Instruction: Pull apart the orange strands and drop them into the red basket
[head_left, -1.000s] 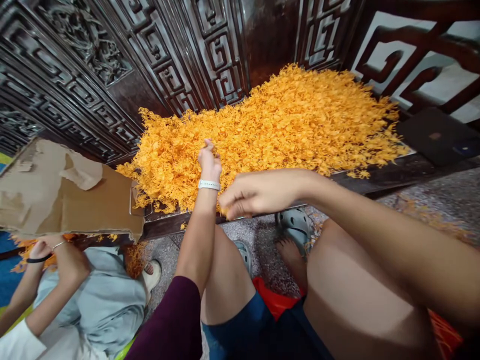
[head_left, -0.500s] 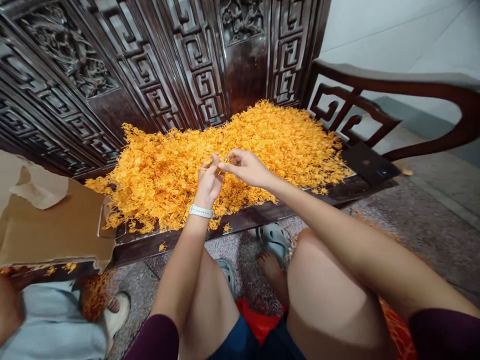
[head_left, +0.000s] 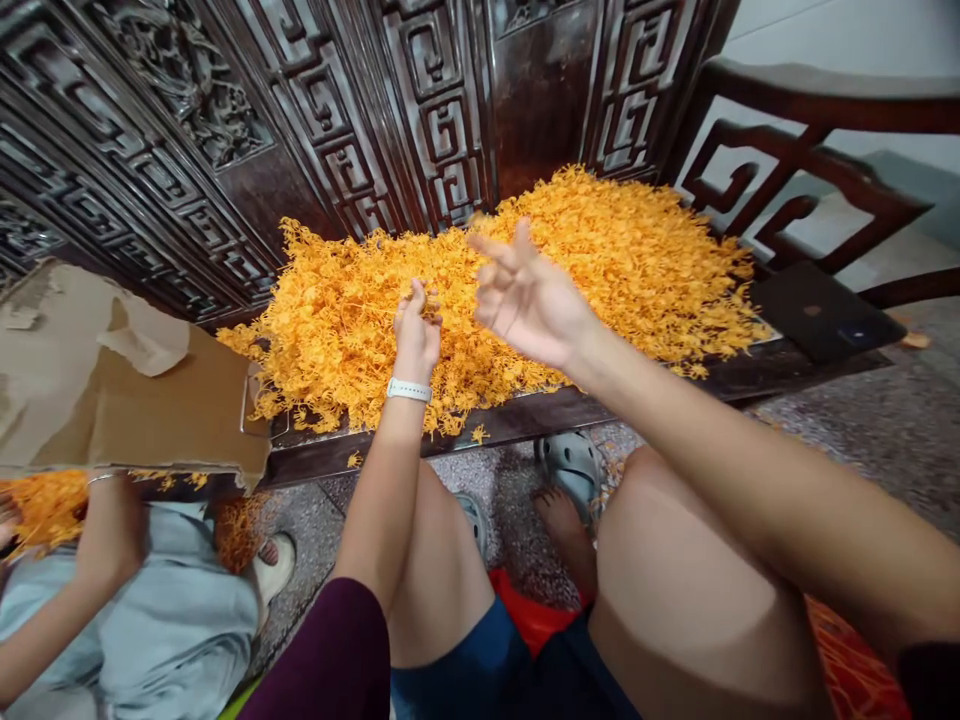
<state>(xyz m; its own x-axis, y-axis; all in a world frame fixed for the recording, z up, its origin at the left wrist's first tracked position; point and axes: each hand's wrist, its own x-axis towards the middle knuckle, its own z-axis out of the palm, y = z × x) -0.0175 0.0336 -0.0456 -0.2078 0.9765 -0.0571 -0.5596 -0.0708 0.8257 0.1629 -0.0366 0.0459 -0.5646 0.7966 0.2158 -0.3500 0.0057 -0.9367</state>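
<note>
I saw the right hand [head_left: 532, 305] spread open over the orange pile [head_left: 455, 320] on the bench [head_left: 307, 460]; the left [head_left: 417, 335] was half curled, contents unclear. Picking pieces seemed underway; another pinch called for lowering the right.

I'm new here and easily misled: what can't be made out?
Head view:
Right hand: blurred; whether it holds anything is unclear.
Left hand: anything it holds is too small to identify.
Co-worker's wrist: cardboard hides the hand beyond.
Bench: orange pile covers most of its seat.
</note>
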